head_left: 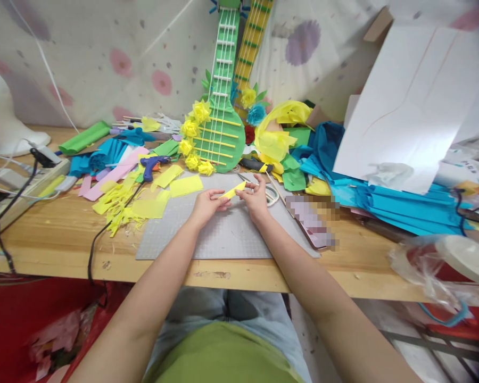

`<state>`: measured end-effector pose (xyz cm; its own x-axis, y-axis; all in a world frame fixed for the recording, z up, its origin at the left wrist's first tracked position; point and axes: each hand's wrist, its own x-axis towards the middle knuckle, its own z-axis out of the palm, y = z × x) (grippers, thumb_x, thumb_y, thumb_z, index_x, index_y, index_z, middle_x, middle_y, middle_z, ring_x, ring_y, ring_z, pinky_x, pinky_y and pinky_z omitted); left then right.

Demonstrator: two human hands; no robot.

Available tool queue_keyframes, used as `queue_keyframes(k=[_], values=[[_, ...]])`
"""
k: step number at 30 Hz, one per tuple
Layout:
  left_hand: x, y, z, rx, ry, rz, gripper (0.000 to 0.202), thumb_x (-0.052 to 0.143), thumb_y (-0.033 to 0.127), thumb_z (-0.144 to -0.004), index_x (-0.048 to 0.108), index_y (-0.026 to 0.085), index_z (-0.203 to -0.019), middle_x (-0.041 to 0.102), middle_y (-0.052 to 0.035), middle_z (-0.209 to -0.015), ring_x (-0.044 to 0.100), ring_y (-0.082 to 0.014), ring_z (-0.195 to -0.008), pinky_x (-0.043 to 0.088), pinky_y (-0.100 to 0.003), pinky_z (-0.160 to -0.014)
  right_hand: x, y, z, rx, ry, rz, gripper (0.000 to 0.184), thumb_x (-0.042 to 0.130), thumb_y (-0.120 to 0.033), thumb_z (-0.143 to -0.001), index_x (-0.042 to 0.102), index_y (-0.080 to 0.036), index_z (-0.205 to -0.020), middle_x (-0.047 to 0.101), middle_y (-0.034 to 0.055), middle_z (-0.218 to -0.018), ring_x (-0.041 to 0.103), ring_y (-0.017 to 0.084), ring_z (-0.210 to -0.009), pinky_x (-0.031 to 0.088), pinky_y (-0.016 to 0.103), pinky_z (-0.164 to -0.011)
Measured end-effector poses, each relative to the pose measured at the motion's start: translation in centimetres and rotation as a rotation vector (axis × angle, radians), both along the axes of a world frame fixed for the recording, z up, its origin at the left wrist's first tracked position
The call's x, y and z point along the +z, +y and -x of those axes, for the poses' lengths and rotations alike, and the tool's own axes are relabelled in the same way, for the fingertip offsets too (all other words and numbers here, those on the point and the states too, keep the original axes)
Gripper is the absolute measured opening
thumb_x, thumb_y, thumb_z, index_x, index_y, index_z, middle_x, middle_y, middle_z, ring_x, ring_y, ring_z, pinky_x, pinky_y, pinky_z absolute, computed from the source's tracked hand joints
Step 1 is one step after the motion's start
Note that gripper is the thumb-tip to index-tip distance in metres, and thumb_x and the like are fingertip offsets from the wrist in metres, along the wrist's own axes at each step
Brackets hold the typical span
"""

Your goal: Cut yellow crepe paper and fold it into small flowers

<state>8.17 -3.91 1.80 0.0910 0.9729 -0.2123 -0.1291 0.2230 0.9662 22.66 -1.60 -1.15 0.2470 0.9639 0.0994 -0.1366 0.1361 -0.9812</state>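
Observation:
Between my two hands, a narrow folded strip of yellow crepe paper (234, 190) is held above the grey cutting mat (231, 239). My left hand (208, 206) pinches its left end, and the fingers of my right hand (256, 198) grip the right end. Scissors (272, 198) lie partly hidden behind my right hand. Just beyond the mat stands a green paper lute-like instrument (223, 133) with white strings and yellow paper flowers (190, 127) along its left side. Yellow paper pieces (186, 185) rest at the mat's upper left edge.
A blue glue gun (153, 166) with a black cord lies left, near yellow scraps (122, 207). Right of the mat is a phone (312, 223). Blue crepe paper (415, 205) and a large white board (403, 101) fill the right side. A white foam head (3, 117) stands far left.

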Motion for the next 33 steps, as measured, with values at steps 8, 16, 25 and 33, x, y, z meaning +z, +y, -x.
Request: queue_keyframes(k=[8, 16, 25, 33], values=[[0.5, 0.2, 0.2, 0.084, -0.036, 0.055, 0.036, 0.067, 0.008, -0.066, 0.055, 0.008, -0.100, 0.068, -0.0067, -0.068, 0.066, -0.0143, -0.063, 0.054, -0.024, -0.059, 0.0, 0.0, 0.5, -0.032, 0.011, 0.005, 0.079, 0.072, -0.030, -0.049, 0.026, -0.026, -0.113, 0.048, -0.0039, -0.090, 0.053, 0.005, -0.054, 0.050, 0.027, -0.060], [1.9, 2.0, 2.1, 0.098, 0.182, 0.023, 0.045, 0.069, 0.010, -0.061, 0.053, 0.011, -0.103, 0.065, -0.0041, -0.066, 0.063, -0.0122, -0.058, 0.048, -0.021, -0.050, 0.3, 0.3, -0.6, -0.083, -0.021, 0.038, 0.069, 0.069, -0.030, -0.051, 0.031, -0.025, -0.108, 0.045, -0.0067, -0.081, 0.054, 0.006, -0.056, 0.047, 0.025, -0.060], [2.3, 8.2, 1.9, 0.063, 0.766, -0.020, 0.032, 0.071, 0.015, -0.047, 0.056, 0.014, -0.075, 0.060, -0.0040, -0.054, 0.062, -0.0225, -0.060, 0.043, -0.027, -0.052, 0.3, -0.2, -1.5, -0.157, -0.209, -0.018, 0.053, 0.062, -0.026, -0.060, 0.037, -0.022, -0.106, 0.044, -0.0050, -0.081, 0.052, 0.007, -0.061, 0.045, 0.026, -0.064], [3.8, 8.2, 2.6, 0.052, 1.188, -0.229, 0.042, 0.068, 0.022, -0.056, 0.055, 0.020, -0.095, 0.067, -0.0099, -0.090, 0.061, -0.0252, -0.090, 0.044, -0.032, -0.073, -0.3, -0.1, -1.5, -0.141, -0.332, -0.107, 0.046, 0.056, -0.022, -0.063, 0.039, -0.023, -0.105, 0.044, -0.0031, -0.083, 0.049, 0.007, -0.061, 0.045, 0.026, -0.063]])
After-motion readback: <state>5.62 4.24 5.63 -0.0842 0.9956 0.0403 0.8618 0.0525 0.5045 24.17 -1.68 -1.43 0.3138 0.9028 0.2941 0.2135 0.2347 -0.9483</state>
